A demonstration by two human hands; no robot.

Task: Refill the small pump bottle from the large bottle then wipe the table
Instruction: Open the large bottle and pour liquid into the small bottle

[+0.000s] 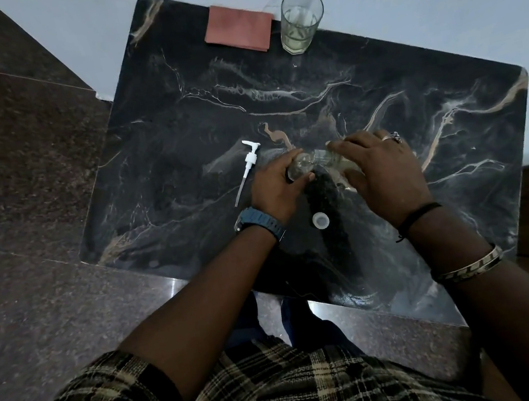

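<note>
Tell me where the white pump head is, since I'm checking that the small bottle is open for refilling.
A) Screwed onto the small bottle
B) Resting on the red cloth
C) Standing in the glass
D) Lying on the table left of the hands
D: the pump head lies flat on the table, just left of the left hand, apart from the glass and the cloth.

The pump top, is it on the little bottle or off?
Off. The pump top lies flat on the table, left of the left hand.
</note>
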